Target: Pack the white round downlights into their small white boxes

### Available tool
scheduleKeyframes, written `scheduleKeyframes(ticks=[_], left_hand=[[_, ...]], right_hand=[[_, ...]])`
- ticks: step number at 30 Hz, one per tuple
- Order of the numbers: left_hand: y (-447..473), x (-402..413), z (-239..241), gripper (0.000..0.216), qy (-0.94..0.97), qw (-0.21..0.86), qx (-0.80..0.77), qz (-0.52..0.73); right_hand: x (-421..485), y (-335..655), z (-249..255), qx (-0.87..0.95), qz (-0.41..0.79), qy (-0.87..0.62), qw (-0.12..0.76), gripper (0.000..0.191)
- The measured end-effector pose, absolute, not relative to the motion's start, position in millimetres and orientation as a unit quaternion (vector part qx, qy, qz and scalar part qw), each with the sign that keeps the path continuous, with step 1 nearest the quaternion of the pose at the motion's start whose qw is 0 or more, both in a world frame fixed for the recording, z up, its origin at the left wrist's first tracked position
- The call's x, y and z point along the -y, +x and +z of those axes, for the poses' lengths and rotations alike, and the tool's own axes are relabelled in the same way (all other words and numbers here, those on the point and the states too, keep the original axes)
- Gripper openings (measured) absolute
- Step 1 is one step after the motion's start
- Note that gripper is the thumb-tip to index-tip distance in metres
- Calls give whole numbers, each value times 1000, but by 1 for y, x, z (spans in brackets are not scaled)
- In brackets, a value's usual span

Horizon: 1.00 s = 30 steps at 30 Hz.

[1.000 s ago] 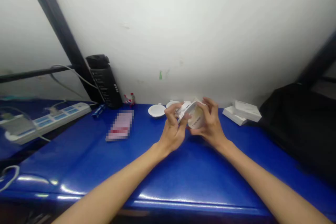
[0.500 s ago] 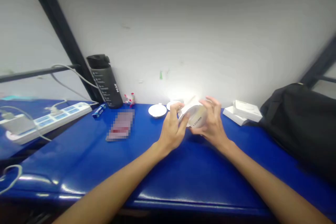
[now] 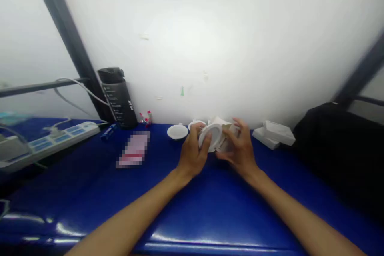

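Left hand (image 3: 193, 151) grasps a white round fitting (image 3: 209, 137), right hand (image 3: 241, 150) clasping a printed paper wrapper (image 3: 223, 144)

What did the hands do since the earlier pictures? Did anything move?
The white round piece has turned so its ring now faces the person, held by the left hand. The right hand holds the printed paper packaging behind it. The white dish, black bottle and white boxes stayed where they were.

Head camera looks forward, down across blue table (image 3: 75, 192) toward white wall (image 3: 240, 48).
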<state>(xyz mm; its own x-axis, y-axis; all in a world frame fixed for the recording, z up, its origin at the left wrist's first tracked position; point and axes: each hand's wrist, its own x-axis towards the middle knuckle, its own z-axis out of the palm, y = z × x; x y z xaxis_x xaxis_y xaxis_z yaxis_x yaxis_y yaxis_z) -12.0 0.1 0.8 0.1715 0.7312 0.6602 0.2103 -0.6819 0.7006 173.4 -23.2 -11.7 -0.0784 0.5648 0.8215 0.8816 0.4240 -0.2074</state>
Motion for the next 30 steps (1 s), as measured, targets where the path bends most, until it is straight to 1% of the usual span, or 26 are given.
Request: scheduleKeyframes(ticks=[2, 3, 4, 7, 8, 10, 15, 19, 25, 30], left_hand=[[-12, 0, 0, 27, 724, 235, -330, 558], [-12, 0, 0, 27, 723, 235, -331, 558], [-12, 0, 0, 27, 724, 236, -332, 557], [-13, -1, 1, 28, 730, 237, -343, 541], [-13, -1, 2, 29, 734, 237, -347, 534], [-13, -2, 3, 31, 742, 228, -349, 524], [-11, -1, 2, 46, 780, 182, -342, 492], [-11, 0, 0, 59, 795, 174, -362, 454], [-12, -1, 2, 59, 813, 174, -356, 425], [-15, -4, 4, 60, 828, 177, -351, 401]], right_hand=[[24, 173, -12, 714, -178, -507, 448, 57], [24, 173, -12, 715, -175, -510, 446, 59], [24, 173, -13, 714, -168, -514, 444, 65], [23, 172, -14, 713, -145, -524, 443, 97], [23, 171, -14, 714, -139, -525, 442, 105], [22, 171, -13, 720, -132, -517, 444, 112], [20, 173, -13, 749, -123, -485, 434, 107], [19, 174, -13, 756, -133, -480, 424, 102], [23, 172, -14, 760, -127, -470, 430, 101], [24, 168, -15, 743, -120, -459, 472, 98]])
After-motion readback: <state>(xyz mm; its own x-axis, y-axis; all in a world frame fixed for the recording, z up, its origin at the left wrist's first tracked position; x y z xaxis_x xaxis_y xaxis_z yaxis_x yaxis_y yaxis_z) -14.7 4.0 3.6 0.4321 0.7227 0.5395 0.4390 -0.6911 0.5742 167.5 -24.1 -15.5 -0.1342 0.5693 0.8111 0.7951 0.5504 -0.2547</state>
